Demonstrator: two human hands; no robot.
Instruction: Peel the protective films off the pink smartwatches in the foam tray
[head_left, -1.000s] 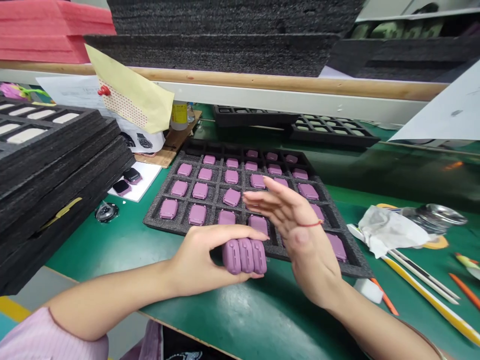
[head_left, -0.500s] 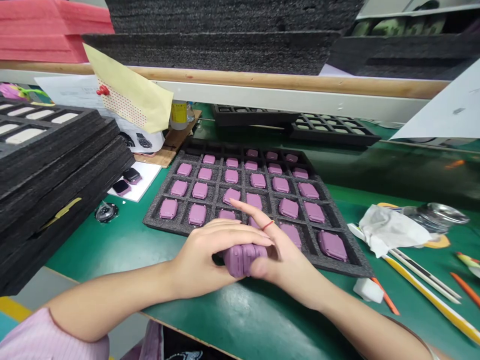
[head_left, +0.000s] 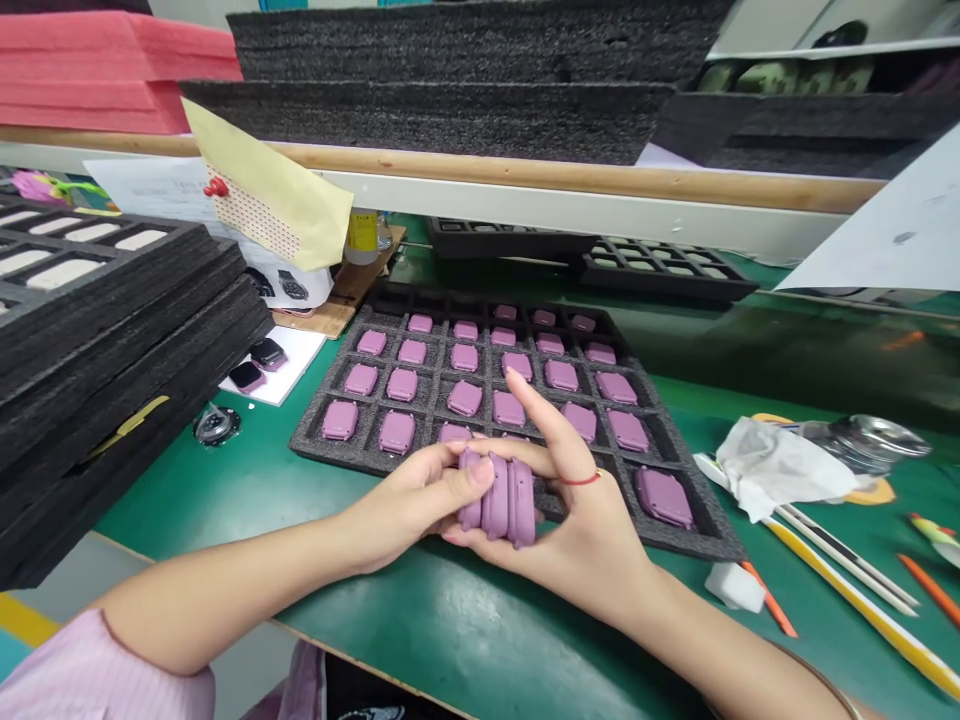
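— Grip, head view: what's held?
— Row of purple watch cases (head_left: pixel 510 500), three at least, packed face to face. Left hand (head_left: pixel 420 505) pinches the left end, thumb laid across the near side. Right hand (head_left: pixel 600 530) clasps the same row, one finger over the top, thumb along the underside. Its index finger is lifted clear of the row, thin red band near the base.
— Where's the row, relative to the foam tray (head_left: pixel 716 540)?
— At the foam tray's near edge, around the middle, on the person's side. Hands and row hide part of the front compartments. Can't tell whether anything touches the green table (head_left: pixel 480 640).
— Inside the foam tray?
— Loose purple cases (head_left: pixel 664 497), one to a compartment where I can make them out.
— Left of the foam tray?
— White sheet (head_left: pixel 289 385) bearing two small watches (head_left: pixel 246 377); nearer, a round watch piece (head_left: pixel 216 425). Farther left, stacked black foam (head_left: pixel 135 370), white pieces (head_left: pixel 139 240) set in its top.
— Right of the foam tray?
— Crumpled tissue (head_left: pixel 780 465), shiny round container (head_left: pixel 874 440) just beside it. White block (head_left: pixel 735 587) and orange stick (head_left: pixel 772 602) near the tray's near right corner.
— Behind the foam tray?
— Two dark trays (head_left: pixel 510 243), below a shelf (head_left: pixel 600 190).
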